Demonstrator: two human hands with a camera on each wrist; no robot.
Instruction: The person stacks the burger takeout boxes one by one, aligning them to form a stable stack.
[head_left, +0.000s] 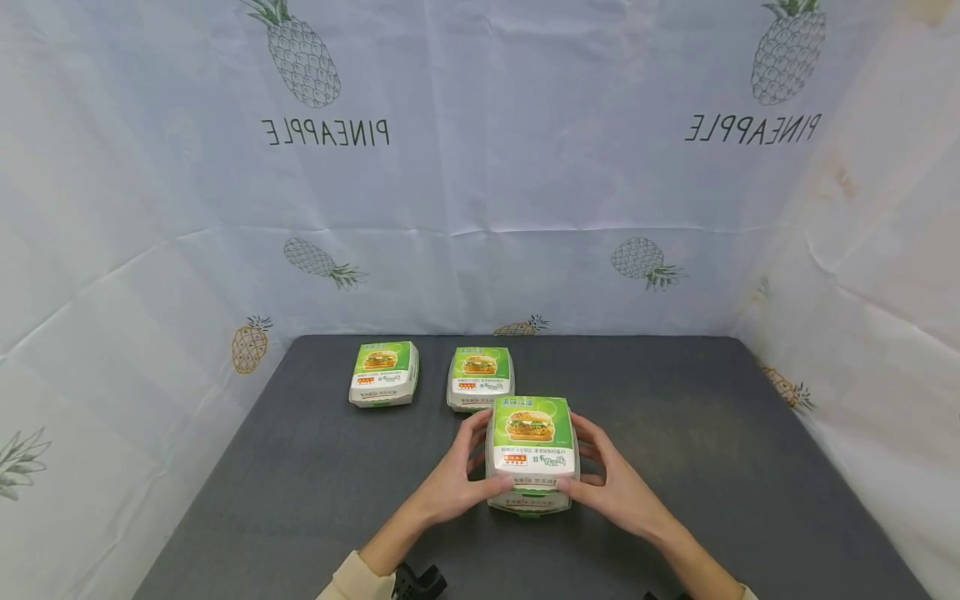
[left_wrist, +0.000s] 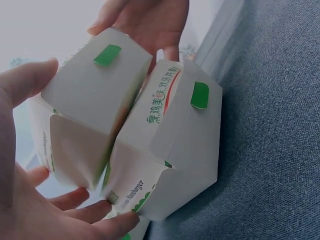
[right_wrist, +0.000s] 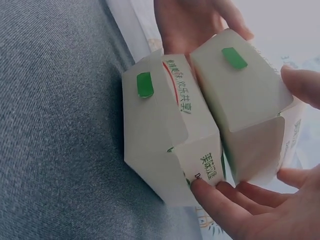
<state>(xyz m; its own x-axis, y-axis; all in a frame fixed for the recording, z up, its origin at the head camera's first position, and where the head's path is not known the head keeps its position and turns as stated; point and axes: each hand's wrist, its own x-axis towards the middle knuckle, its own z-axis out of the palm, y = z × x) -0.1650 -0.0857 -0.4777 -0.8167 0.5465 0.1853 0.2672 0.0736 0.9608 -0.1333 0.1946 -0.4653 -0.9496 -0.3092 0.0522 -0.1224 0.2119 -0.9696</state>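
A white and green burger box (head_left: pixel 532 429) sits over a second burger box (head_left: pixel 529 502) near the middle of the dark tabletop. My left hand (head_left: pixel 456 482) grips the upper box from its left side, thumb at the front. From the opposite side my right hand (head_left: pixel 613 486) holds that same box. In the left wrist view the upper box (left_wrist: pixel 97 80) looks slightly tilted against the lower box (left_wrist: pixel 192 140), and some fingertips touch the lower one. Green tabs show on the front of both boxes, which stay closed in the right wrist view.
Behind the stack stands one more burger box (head_left: pixel 481 375), its front partly hidden. Another box (head_left: pixel 384 372) lies farther left on the dark tabletop (head_left: pixel 315 500). White pineapple-print cloth (head_left: pixel 480 167) hangs at the back and along both sides.
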